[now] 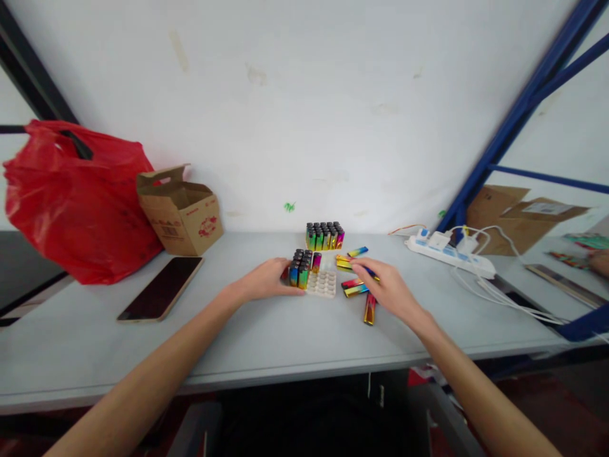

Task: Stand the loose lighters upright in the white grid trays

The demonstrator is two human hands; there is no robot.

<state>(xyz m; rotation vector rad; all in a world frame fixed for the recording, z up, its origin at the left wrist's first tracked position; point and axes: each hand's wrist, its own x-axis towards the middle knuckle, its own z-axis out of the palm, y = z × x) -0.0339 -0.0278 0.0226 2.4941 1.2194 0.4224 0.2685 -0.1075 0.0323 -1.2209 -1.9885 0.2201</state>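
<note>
Several upright lighters (pixel 299 269) with black tops fill the left part of a white tray (pixel 324 285) with round slots; its right part has bare slots. My left hand (pixel 270 278) is wrapped around the left side of these lighters. Behind them stands a full block of upright, rainbow-coloured lighters (pixel 325 237). My right hand (pixel 383 285) is closed over the loose lighters right of the tray, its fingertips at a dark blue and yellow lighter (pixel 371 273). More loose lighters (pixel 370 309) lie under and beside its fingers.
A phone (pixel 162 289), a cardboard box (pixel 183 212) and a red plastic bag (pixel 80 197) are on the left. A white power strip (pixel 451 254) with cables lies right. Another person's hand (pixel 599 261) shows at the far right edge.
</note>
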